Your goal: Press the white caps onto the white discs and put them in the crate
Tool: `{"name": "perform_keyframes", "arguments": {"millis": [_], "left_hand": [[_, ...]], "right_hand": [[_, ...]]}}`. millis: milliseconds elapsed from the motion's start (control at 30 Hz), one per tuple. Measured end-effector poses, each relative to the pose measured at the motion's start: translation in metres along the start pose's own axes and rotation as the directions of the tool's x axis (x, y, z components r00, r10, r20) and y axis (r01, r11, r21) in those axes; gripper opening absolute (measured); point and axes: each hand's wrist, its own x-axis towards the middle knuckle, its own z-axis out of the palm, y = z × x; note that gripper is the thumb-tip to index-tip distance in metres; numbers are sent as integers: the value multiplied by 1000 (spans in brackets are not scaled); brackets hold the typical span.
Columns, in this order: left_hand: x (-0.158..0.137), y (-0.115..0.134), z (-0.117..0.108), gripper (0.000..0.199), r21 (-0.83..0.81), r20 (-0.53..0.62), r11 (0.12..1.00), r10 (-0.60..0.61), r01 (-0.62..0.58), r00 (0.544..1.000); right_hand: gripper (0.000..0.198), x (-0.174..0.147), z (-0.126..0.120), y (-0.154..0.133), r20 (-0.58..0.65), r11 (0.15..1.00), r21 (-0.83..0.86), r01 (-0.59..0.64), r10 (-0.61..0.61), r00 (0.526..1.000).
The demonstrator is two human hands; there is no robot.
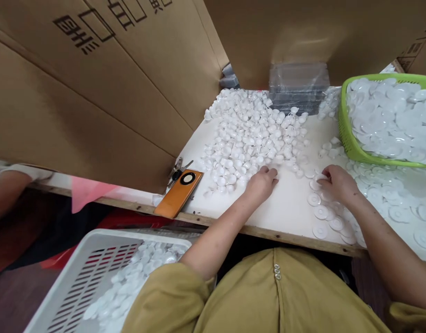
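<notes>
My left hand [262,182] rests palm down at the near edge of a big pile of small white plastic caps [251,134], its fingertips touching the nearest caps. My right hand [336,181] lies among flat white plastic discs [324,212] spread on the white table [289,208], with its fingers curled on one disc at its tip. Whether that disc is lifted off the table I cannot tell.
A green basket [348,138] full of white discs stands at the right. Clear plastic packs [298,88] sit at the back. An orange phone [178,192] and keys [176,171] lie at the left, beside cardboard walls [95,92]. A white crate [77,273] holding white parts sits below the table.
</notes>
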Motion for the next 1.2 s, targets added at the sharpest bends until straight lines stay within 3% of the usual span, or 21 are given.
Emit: {"name": "perform_keyframes", "arguments": {"millis": [133,233,333,400,467,667,867,967,1100,1200], "left_hand": [[-30,-16,15,25,-116,-106,993,25,-37,994],[-39,-24,24,23,-187,-130,981,18,-42,991],[-40,-25,26,24,-290,-81,955,34,-56,996],[-39,-25,25,24,-306,-55,950,42,-57,998],[-38,-24,23,25,-304,-34,952,36,-45,999],[-36,-25,27,29,-301,-15,953,27,-30,1000],[-36,-32,17,28,-316,6,944,102,-95,995],[-34,-37,3,28,-403,118,903,214,-150,970],[-22,-37,-7,27,-363,229,930,144,-53,963],[-14,-33,-7,27,-256,271,965,124,-53,955]], "right_hand": [[19,-4,-4,-11,99,930,348,-116,87,991],[25,-11,0,-40,236,736,651,-187,39,971],[29,-16,12,-80,391,564,762,-317,-12,920],[29,-16,22,-103,458,515,764,-389,-8,889],[26,-14,31,-116,492,519,742,-424,7,871],[24,-6,40,-120,551,672,616,-411,4,834],[24,-5,39,-121,605,666,601,-441,-19,796],[23,-2,36,-125,650,662,575,-481,-13,760],[19,4,31,-130,716,659,524,-539,1,698],[18,6,31,-133,728,675,496,-547,20,685]]}}
